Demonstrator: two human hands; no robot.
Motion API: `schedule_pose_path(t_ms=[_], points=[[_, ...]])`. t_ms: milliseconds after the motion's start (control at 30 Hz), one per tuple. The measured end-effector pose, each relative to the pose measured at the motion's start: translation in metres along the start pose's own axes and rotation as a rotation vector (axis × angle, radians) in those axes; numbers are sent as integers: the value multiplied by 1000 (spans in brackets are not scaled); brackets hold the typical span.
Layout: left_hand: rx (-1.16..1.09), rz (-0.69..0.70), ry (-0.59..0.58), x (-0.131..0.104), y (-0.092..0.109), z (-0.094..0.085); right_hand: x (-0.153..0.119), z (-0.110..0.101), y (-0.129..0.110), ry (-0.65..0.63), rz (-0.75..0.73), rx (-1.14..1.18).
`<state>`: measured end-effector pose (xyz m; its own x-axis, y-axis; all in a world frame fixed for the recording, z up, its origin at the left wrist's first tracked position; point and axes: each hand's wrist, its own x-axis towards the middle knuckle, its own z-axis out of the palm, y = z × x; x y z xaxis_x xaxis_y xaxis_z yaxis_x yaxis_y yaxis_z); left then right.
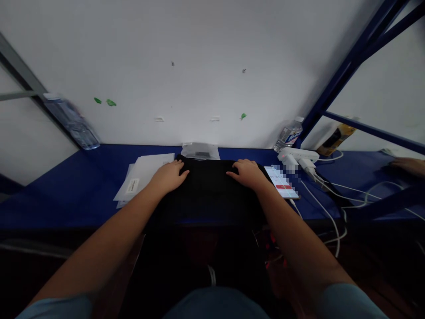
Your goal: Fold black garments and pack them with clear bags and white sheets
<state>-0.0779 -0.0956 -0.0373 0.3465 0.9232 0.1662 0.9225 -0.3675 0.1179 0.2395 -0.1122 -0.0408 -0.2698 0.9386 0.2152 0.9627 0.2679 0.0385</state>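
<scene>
A black cloth item [207,190], perhaps a garment, lies spread on the blue desk [79,186]. Its near part seems to hang over the front edge, where the dark hides its shape. My left hand [169,176] rests flat on its far left corner, fingers stretched out. On the far right corner lies my right hand [247,173], also flat, with the thumb apart. Neither hand grips anything. Just behind the cloth is a clear plastic bag [199,151]. White flat sheets or packets [148,170] with a label lie beside my left hand.
Right of the cloth lies a lit phone [279,179], near a white power strip [300,154] with plugs and trailing cables [327,212]. Bottles stand by the wall: a large clear one [75,124], a smaller one [289,134]. Beyond the blue frame [345,79] shows another person's hand [410,165].
</scene>
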Motion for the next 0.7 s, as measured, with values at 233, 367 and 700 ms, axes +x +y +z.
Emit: schedule_pose_path(t_ms=[233,367,700], points=[[11,-113,-20,1,0,-3,-4,7,4,65,-22,-19],[42,-101,25,0,0,-7,-2,5,5,82,-18,-65],[153,-136,-63,32,12,-22,12,0,0,98,0,-80]])
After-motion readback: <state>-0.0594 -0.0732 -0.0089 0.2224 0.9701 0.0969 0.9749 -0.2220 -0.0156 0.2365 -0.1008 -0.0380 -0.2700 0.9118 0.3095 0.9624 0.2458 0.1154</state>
